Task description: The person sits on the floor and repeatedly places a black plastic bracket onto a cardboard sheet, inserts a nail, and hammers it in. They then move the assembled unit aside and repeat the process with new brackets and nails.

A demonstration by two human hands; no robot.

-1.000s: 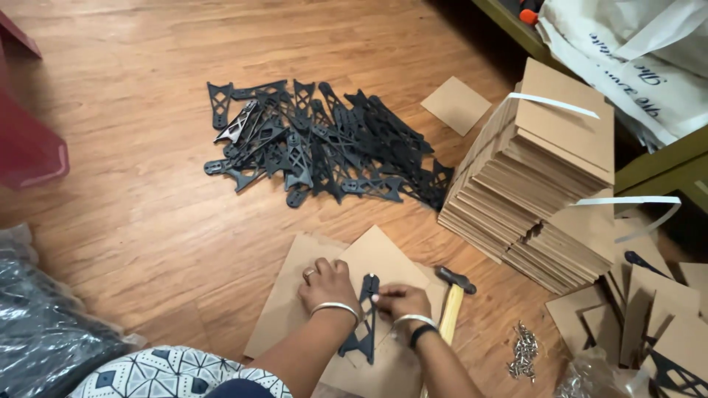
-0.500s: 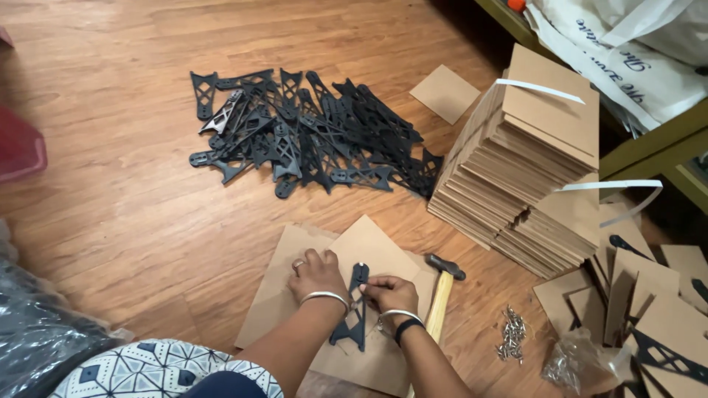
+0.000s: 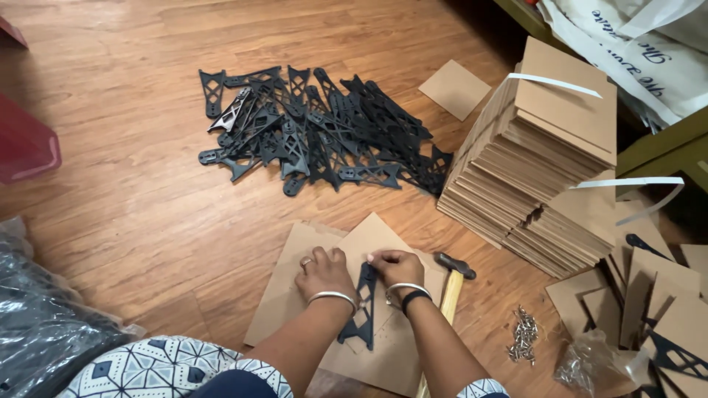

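A flat black bracket (image 3: 361, 313) with lattice cut-outs is laid on overlapping brown cardboard sheets (image 3: 295, 291) on the glossy wooden floor (image 3: 133, 191). The left hand (image 3: 323, 271) is pressed knuckles-up on the cardboard just beside the bracket, fingers curled, nothing gripped. The upper end of the bracket is pinched by the fingertips of the right hand (image 3: 397, 267). A hammer (image 3: 450, 284) with a pale wooden handle is seen just right of that hand. Small metal screws (image 3: 523, 343) are scattered near it. Further off, a tangled heap of black brackets (image 3: 324, 136) and a leaning stack of cardboard squares (image 3: 538, 162) are visible.
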